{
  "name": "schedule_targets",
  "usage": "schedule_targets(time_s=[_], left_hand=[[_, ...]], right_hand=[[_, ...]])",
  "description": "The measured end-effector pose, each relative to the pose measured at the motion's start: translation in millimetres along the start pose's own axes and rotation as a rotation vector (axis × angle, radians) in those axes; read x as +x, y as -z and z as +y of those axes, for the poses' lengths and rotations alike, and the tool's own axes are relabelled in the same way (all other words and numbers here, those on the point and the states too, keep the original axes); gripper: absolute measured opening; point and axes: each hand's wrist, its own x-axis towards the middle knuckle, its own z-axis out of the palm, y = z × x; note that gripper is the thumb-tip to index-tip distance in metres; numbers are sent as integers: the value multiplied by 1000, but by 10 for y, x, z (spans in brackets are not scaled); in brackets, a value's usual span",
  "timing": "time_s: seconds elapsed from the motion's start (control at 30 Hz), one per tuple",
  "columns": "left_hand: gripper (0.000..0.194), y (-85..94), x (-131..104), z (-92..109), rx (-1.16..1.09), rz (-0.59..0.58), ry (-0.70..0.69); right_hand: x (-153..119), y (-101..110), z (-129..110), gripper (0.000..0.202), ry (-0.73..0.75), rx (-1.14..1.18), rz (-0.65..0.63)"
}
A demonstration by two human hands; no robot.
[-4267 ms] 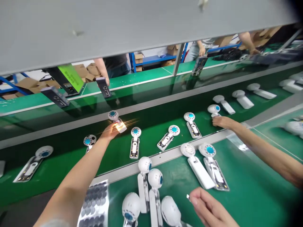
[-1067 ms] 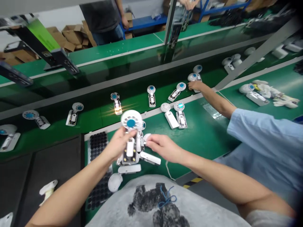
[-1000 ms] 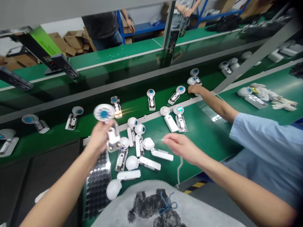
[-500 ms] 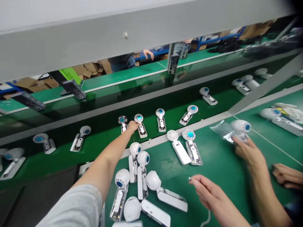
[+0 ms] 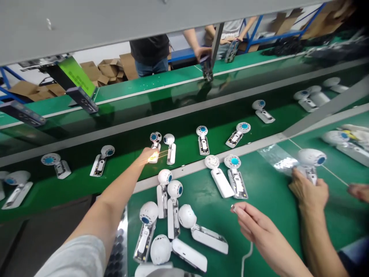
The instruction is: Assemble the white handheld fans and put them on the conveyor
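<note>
My left hand (image 5: pixel 148 155) reaches onto the dark green belt, its fingers closed around the handle of a white handheld device (image 5: pixel 155 137) with a round vented head. A yellow-orange light glows at that handle. Just right of it lies a similar device (image 5: pixel 171 153), turned partly on its side. Over the near green table, my right hand (image 5: pixel 253 221) pinches a small metal-tipped plug (image 5: pixel 232 208); a white cable (image 5: pixel 246 254) hangs below. Two devices lie beyond this hand, one with a closed white handle (image 5: pixel 221 183), another showing its inside parts (image 5: pixel 238 184).
Several more devices (image 5: pixel 187 216) lie in a group on the near table. A co-worker's hand (image 5: pixel 309 190) at right holds another device (image 5: pixel 313 157) beside a clear plastic bag (image 5: pixel 278 158). A metal post (image 5: pixel 323 105) slants at right. Dark boxes (image 5: pixel 82 99) stand on the far side.
My left hand has moved left from one device to its neighbour, where light now glows. The device it left has turned on its side. My right hand still pinches the plug.
</note>
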Motion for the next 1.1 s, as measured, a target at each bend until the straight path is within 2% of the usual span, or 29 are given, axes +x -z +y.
schedule_targets(time_s=[0.07,0.13,0.27,0.37,0.53,0.67,0.8,0.97,1.1], left_hand=[[25,93,-180,96,-82,-89,-14],[31,190,-463,167,-166,-165,-72],[30,304,-1233,214,-392,-354,-173],[30,330,-1795,202,-530,-510,-152],[32,340,-2438,129,-543,-532,-192],[32,335,-2741,20,-539,-556,-186],[29,334,-2934,-70,-534,-574,-215],[37,330,-3094,-126,-514,-557,-212],[38,312,-3135,-148,-542,-529,-221]], right_hand=[[-65,-33,-45,38,9,0,15],[-128,-85,-77,39,22,-8,5],[-247,-230,-127,35,87,-17,-62],[-347,-340,-166,31,138,-32,-130],[-526,-495,-225,27,232,-58,-195],[-673,-606,-263,24,297,-57,-240],[-818,-671,-283,22,349,-76,-262],[-948,-680,-281,23,357,-94,-240],[-1002,-686,-284,23,374,-69,-245]])
